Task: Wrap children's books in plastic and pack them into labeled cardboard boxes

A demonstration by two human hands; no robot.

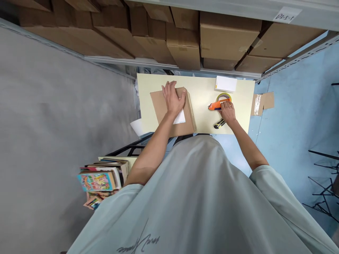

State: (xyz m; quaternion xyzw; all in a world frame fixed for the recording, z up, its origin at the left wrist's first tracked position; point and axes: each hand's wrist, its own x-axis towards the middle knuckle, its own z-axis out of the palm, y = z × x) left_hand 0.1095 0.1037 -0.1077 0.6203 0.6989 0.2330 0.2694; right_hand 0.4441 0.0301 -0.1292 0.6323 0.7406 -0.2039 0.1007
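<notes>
2 hands (173,101), package (188,114) (cardboard) under the left

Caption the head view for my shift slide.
Left hand on a cardboard package, right hand gripping an orange tool, with yellow tape roll and cutter nearby on the pale table.

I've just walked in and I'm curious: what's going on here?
A person at a table has the left hand spread on a cardboard box. The right hand grips an orange tool by a tape roll; whether it is lifted, I cannot tell. A cutter lies nearer the person, a white box toward the far edge.
</notes>
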